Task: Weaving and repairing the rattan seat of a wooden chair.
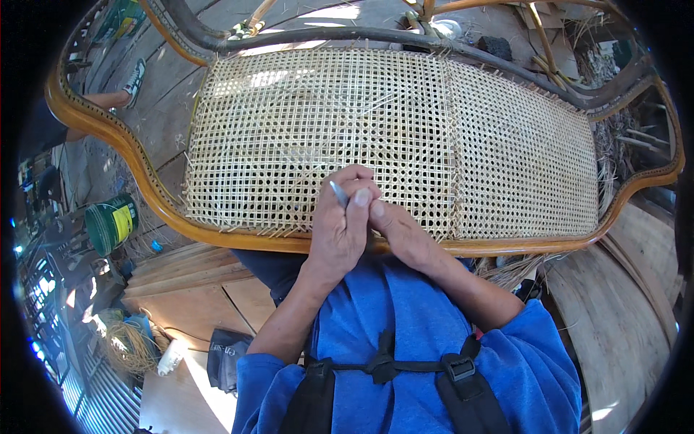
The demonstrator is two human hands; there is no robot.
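Note:
A pale woven cane panel (311, 130) fills a curved wooden seat frame (155, 199) in front of me. Loose strand ends stick out along the panel's near edge. Over this edge, my left hand (340, 228) is closed around a slim, silvery metal tool (337, 193); its end shows between thumb and fingers, and its exact kind is unclear. My right hand (405, 235) presses against the left one, thumb and fingers closed together. Whatever the right fingers pinch is hidden. A vertical seam (453, 145) of strands divides the panel right of my hands.
A green bucket (112, 224) with a yellow label stands at the left. Another person's leg and shoe (134, 82) show at the upper left. A bundle of cane strands (130, 343) and a white bottle (172, 357) lie lower left. Wooden boards (607, 289) lie on the right.

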